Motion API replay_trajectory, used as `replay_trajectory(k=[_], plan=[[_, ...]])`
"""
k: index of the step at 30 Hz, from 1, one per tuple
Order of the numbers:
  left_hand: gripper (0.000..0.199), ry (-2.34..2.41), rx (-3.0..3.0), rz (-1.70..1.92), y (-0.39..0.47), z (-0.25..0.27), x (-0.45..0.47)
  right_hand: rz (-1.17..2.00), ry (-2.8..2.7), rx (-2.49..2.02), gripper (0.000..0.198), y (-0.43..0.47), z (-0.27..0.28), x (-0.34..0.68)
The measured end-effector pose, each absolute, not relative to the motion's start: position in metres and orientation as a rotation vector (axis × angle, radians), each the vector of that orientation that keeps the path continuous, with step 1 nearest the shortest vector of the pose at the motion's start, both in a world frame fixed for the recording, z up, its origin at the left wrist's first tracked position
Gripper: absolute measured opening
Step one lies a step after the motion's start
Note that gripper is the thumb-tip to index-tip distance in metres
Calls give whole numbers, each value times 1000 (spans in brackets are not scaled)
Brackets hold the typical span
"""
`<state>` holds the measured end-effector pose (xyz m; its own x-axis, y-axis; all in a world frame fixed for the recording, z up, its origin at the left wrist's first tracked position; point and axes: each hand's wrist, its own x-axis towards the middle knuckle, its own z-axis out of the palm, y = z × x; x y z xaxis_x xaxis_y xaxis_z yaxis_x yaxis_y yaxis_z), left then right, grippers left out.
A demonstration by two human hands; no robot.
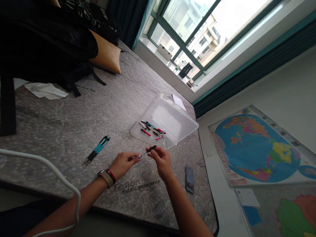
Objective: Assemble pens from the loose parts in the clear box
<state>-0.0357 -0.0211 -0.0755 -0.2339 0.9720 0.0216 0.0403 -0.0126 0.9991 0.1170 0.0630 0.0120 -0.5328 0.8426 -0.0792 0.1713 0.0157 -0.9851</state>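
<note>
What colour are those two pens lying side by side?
The pens are mostly turquoise and black, seen in the head view.

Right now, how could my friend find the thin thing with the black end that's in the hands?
On the gray speckled surface, look for the big clear box. Just on its near side, the left hand and right hand come close together, holding the thin black-ended stick. Unlike the two teal-and-black pens lying down, it's in the hands.

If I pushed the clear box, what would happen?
The clear box would probably slide without bending, since it looks like straight-sided plastic. It might be light, because it seems thin. Slim pen parts inside could roll, lying loose.
</note>
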Motion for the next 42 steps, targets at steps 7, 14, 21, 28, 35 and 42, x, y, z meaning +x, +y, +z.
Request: replay_trajectory(k=[7,14,21,28,35,42], plan=[[33,1413,1138,1374,-21,-76,-36,1475,-1848,-1032,27,61,5,116],[40,1391,1179,1365,-22,-74,-36,1463,-1864,-1047,28,51,-14,111],[44,1432,1226,1313,-23,-75,-35,1512,-1729,-1064,34,46,-30,104],[46,1441,1251,1332,-23,-76,-34,1518,-1728,-1025,28,42,-31,104],[41,1396,1237,1368,-25,-74,-28,1498,-1673,-1034,26,44,-35,108],[37,1352,1293,1300,-30,-67,-17,1626,-1561,-1053,35,40,-30,116]])
